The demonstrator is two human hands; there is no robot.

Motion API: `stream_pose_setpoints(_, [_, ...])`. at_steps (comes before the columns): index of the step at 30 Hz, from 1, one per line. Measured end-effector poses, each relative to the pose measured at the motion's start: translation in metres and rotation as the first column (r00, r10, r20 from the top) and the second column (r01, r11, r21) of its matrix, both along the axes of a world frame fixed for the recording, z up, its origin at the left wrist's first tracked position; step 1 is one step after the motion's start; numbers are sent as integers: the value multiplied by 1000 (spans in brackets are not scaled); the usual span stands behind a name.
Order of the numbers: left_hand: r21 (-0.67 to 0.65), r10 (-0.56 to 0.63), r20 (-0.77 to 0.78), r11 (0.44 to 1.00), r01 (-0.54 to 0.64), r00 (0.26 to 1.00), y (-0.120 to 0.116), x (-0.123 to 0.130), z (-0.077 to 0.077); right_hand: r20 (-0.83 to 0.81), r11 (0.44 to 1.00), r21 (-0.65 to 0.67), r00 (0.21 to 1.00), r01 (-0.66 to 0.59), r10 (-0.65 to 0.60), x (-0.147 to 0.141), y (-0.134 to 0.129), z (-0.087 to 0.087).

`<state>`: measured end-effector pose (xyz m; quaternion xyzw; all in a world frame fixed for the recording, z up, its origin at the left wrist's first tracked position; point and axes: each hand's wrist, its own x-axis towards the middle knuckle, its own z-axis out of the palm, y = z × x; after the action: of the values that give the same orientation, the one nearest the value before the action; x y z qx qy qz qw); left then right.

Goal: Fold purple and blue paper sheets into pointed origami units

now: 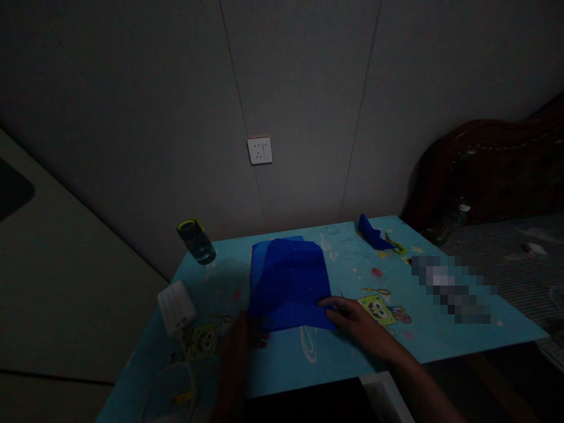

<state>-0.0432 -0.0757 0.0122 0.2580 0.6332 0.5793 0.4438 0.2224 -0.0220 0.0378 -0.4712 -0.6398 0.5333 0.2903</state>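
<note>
A dark blue sheet of paper with faint creases lies on the table, overlapping a lighter blue sheet that shows along its upper left side. My right hand rests at the sheet's lower right corner, its index finger stretched over the paper and its thumb apart below. At the lower left corner is my left hand, smeared by motion and dim; whether its fingers grip the edge cannot be made out.
A folded blue paper shape lies at the back right beside a yellow-green handle. On the left stand a dark bottle and a white device with a cable. A pixelated object lies right. Behind is a wall socket.
</note>
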Motion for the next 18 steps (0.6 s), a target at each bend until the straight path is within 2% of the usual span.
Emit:
stream_pose_setpoints(2, [-6, -38, -171, 999, 37, 985, 2, -3, 9, 0, 1000, -6, 1000, -11, 11, -1, 3, -2])
stream_pose_setpoints(4, [-10, -81, -318, 997, 82, 945, 2, -3, 14, 27, 999, 46, 1000, 7, -8, -1, 8, -6])
stream_pose_setpoints(9, [-42, -90, -652, 996, 83, 753, -11, -2, 6, 104, 969, 237, 990, 67, -94, -4, 21, -21])
stream_pose_setpoints(12, [-100, -105, -733, 994, 47, 672, -18, -4, 5, 212, 946, 324, 973, 20, -93, -7, 25, -30])
stream_pose_setpoints(14, [-88, -49, -778, 996, -32, 626, -16, -8, 11, 325, 933, 358, 941, -30, -95, -11, 26, -33])
stream_pose_setpoints(16, [-9, 47, -829, 995, -97, 557, -5, -12, 22, 442, 925, 370, 892, -85, -95, -14, 25, -32])
stream_pose_setpoints(18, [108, 112, -854, 993, -37, 508, 17, -12, 33, 544, 916, 371, 836, -154, -80, -19, 24, -28])
